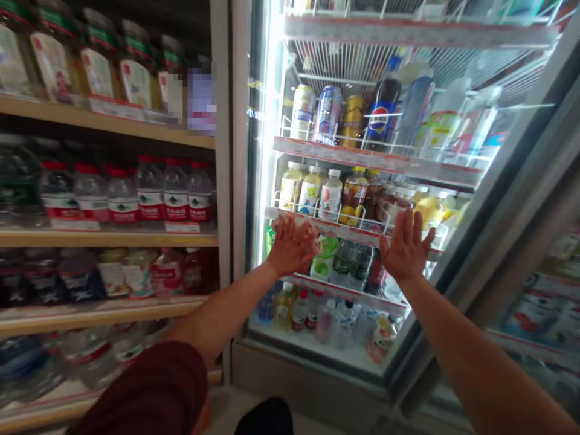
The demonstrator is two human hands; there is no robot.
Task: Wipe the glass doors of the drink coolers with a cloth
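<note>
Both my arms reach forward toward a lit drinks fridge (312, 353). My left hand (294, 246) is in front of its middle shelves, fingers spread and somewhat smeared, holding nothing that I can see. My right hand (408, 249) is raised farther right with its fingers stretched apart and nothing in it. Behind my hands, a shelf carries a white-capped bottle (331, 194) and a yellow-capped tea bottle (354, 192). Below them stand green bottles (343, 261). I cannot tell whether either hand touches the fridge's glass.
On the left, an open shelf (109, 238) holds several red-capped water bottles (151, 188). Higher in the fridge are a blue can (328, 113) and a dark cola bottle (382, 112). Another fridge section (534, 314) stands at the right. A dark shoe (267, 417) shows below.
</note>
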